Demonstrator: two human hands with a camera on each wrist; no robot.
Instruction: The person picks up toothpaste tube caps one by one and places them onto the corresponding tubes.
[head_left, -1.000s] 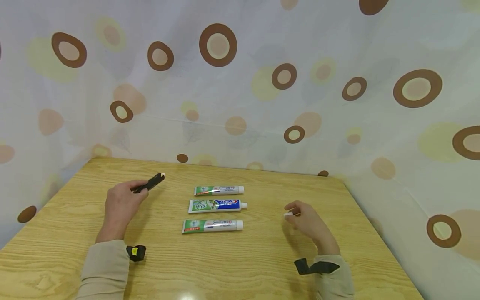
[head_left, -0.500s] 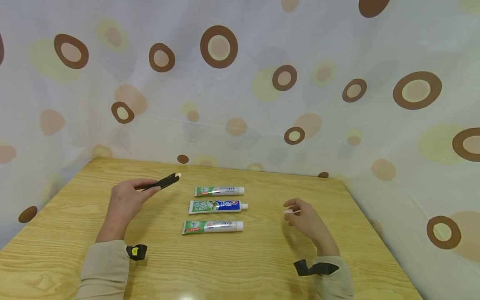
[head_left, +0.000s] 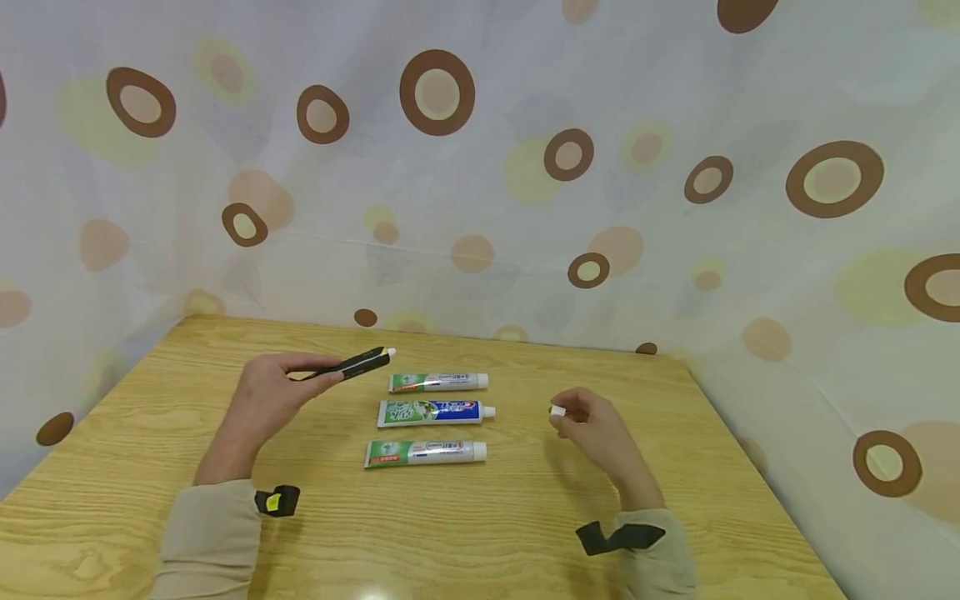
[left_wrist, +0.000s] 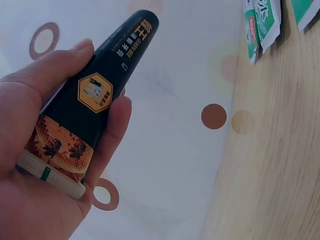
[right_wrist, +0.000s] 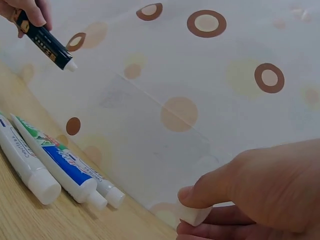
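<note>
My left hand (head_left: pixel 270 400) grips a black toothpaste tube (head_left: pixel 363 363) by its flat end, holding it above the table's left side. Its white tip points right. The left wrist view shows gold lettering and a bee-and-honeycomb picture on the tube (left_wrist: pixel 100 90). Between thumb and fingers, my right hand (head_left: pixel 602 433) pinches a small white cap (right_wrist: pixel 194 214), apart from the black tube. Between the hands lie three toothpaste tubes: a green-and-white far one (head_left: pixel 442 382), a green-and-blue middle one (head_left: pixel 431 412) and a green-and-white near one (head_left: pixel 425 452).
The wooden table (head_left: pixel 420 533) is bordered at the back and right by a pale hanging sheet (head_left: pixel 510 208) with brown and yellow circles. All three lying tubes point their white ends rightward, roughly parallel with small gaps.
My left hand has moved right with the black toothpaste tube, bringing its tip near the far tube. My right hand has shifted slightly left and up with the white cap. The lying tubes stay put.
</note>
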